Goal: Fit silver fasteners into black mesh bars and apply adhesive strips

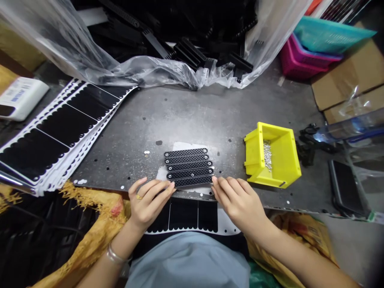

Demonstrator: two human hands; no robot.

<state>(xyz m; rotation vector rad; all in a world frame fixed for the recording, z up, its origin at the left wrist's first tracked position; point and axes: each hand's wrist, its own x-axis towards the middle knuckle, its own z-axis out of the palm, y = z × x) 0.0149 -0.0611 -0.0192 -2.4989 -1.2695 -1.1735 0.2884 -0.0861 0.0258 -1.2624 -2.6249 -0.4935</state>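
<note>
Several black lattice-patterned bars [189,165] lie side by side on the table, with small silver dots like rivets or screws at their ends. My left hand [150,202] has its thumb and fingertips closed on the left end of the nearest bar; a ring and a bracelet show on it. At the right end of that same bar, my right hand [238,200] is pinching with bent fingers. A white sheet [186,146] shows partly under the bars. To the right stands a yellow bin [286,172] holding small silver metal pieces [267,156].
Black-and-white printed sheets [66,124] are stacked on the left. A clear plastic bag [144,66] full of black parts spreads along the back. Pink baskets [300,60], a cardboard box [345,76] and a dark phone-like object [346,188] sit on the right.
</note>
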